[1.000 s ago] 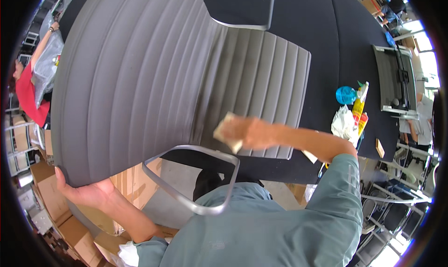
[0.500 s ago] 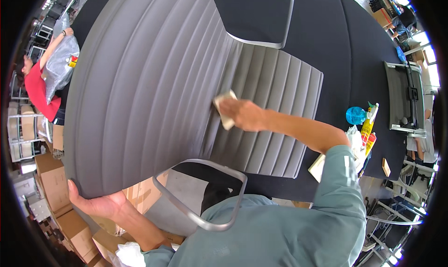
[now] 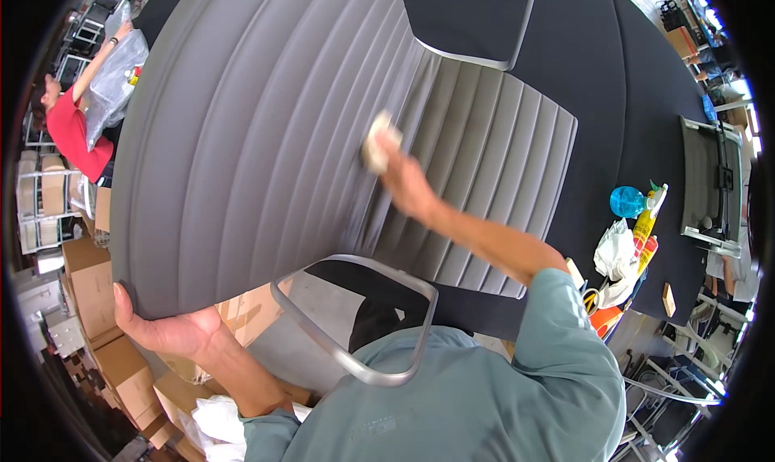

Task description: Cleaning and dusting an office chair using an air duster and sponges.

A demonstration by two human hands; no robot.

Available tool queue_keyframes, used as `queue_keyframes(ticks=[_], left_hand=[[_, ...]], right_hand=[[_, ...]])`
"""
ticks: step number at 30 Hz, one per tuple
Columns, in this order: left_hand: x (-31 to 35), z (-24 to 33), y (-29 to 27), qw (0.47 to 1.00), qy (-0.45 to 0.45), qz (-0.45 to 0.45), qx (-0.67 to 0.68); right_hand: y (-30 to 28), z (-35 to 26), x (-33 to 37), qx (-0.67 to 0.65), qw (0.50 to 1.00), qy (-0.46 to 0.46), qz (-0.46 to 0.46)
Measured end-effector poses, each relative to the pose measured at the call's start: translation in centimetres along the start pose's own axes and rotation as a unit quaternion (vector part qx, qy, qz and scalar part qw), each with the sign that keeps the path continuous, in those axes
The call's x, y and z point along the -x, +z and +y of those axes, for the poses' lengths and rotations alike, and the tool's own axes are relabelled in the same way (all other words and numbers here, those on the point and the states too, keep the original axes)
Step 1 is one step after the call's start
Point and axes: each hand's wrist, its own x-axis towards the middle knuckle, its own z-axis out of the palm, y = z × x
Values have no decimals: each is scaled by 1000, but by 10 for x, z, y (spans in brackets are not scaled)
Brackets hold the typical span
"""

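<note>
A grey ribbed office chair lies on its side on the black-covered table, its backrest [image 3: 250, 155] toward the left and its seat [image 3: 492, 171] toward the right. My left hand [image 3: 173, 333] grips the lower left corner of the backrest, with the thumb on the outer edge and the fingers underneath. In my right hand [image 3: 408, 183] is a cream sponge-like pad [image 3: 377, 143], blurred by motion. It is against the backrest close to the fold where back and seat meet. One silver armrest [image 3: 428, 317] loops in front of my body; the other [image 3: 525, 26] is on the far side.
At the right of the black table [image 3: 581, 58] are a spray bottle with blue liquid [image 3: 627, 202], yellow containers [image 3: 643, 226], a crumpled white cloth [image 3: 615, 248] and a small wooden block [image 3: 668, 299]. Cardboard boxes [image 3: 93, 292] stand at left, near a person in red [image 3: 79, 139] handling clear plastic.
My right hand has moved the pad up and slightly left, from the seat fold onto the backrest. The left hand keeps its hold. The whole view has shifted a little.
</note>
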Motion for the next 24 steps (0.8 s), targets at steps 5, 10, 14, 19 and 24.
queue_keyframes(ticks=[5,10,14,19,24], left_hand=[[7,1,4,1000,-11,-14,0],[6,6,3,1000,13,-27,-9],[5,7,-1,995,-32,-90,30],[7,8,-2,996,-30,-77,46],[10,9,1,997,-20,-62,44]], right_hand=[[-51,-26,23,354,798,-389,-295],[-167,18,-92,530,832,-141,-84],[-158,21,-123,495,852,-169,28],[-54,-43,3,331,892,-247,-184],[-1,-42,98,276,766,-364,-453]])
